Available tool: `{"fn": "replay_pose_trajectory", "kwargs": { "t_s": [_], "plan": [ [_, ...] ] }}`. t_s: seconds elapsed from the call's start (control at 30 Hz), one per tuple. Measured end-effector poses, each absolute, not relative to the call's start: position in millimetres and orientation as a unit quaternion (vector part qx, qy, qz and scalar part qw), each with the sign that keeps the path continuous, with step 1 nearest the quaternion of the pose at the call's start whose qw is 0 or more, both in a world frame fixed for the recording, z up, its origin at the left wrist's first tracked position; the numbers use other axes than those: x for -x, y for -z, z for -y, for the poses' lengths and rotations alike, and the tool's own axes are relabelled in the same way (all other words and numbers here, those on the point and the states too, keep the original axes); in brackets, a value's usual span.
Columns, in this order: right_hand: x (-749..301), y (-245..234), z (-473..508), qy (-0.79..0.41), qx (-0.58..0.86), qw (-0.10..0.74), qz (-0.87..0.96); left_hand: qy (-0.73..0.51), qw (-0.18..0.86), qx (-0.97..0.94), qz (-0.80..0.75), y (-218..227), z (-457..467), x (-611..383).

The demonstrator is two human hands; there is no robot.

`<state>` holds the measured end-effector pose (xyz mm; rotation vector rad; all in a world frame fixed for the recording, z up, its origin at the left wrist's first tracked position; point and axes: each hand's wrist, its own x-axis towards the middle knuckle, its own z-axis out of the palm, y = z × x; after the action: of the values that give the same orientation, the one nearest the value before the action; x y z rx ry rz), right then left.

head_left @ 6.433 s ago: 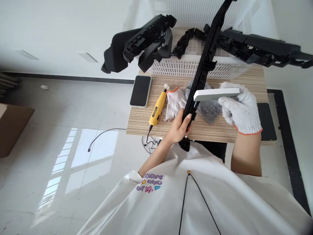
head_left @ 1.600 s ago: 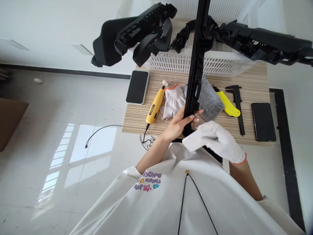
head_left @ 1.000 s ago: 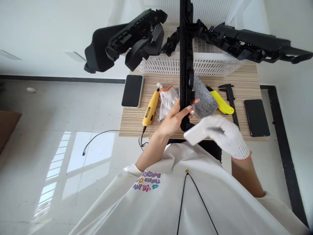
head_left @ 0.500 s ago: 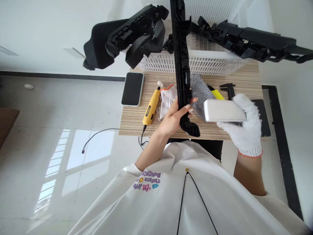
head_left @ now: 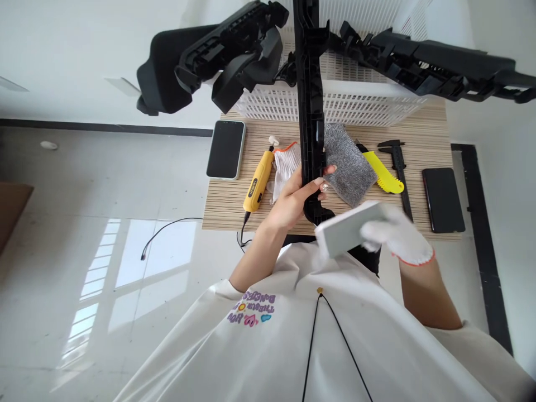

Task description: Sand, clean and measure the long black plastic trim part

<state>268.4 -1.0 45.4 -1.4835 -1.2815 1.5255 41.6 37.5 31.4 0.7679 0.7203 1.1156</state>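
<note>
One black strip stands vertical in left hand's closed fingers; right hand's fingers clamp white block.

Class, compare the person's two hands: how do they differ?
The left hand is bare; the right hand is gloved in white knit. The left hand grips a long black plastic part held upright; the right hand holds a flat white block, tilted. Both are shut on something.

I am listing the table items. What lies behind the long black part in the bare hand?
Behind the long black part lie a grey glove and a white glove, each partly covered; the tabletop between them is hidden.
</note>
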Motion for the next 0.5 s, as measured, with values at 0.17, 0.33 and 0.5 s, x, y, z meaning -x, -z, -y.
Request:
{"fn": "replay_pose_trajectory", "kwargs": {
  "t_s": [0.17,0.33,0.5],
  "plan": [
    [-257.8,-46.8,-6.0,-0.459,0.613,0.469,0.439,-0.509,0.729,-0.331,-0.316,-30.5,-37.4,-42.2],
    [-249.3,-41.6,-9.9,-0.502,0.601,0.332,0.526,-0.51,0.707,-0.343,-0.35,-26.4,-36.8,-39.6],
    [-246.2,-40.0,-7.4,-0.575,0.576,0.358,0.458,-0.496,0.716,-0.341,-0.354,-22.9,-35.4,-36.3]
  ]
}}
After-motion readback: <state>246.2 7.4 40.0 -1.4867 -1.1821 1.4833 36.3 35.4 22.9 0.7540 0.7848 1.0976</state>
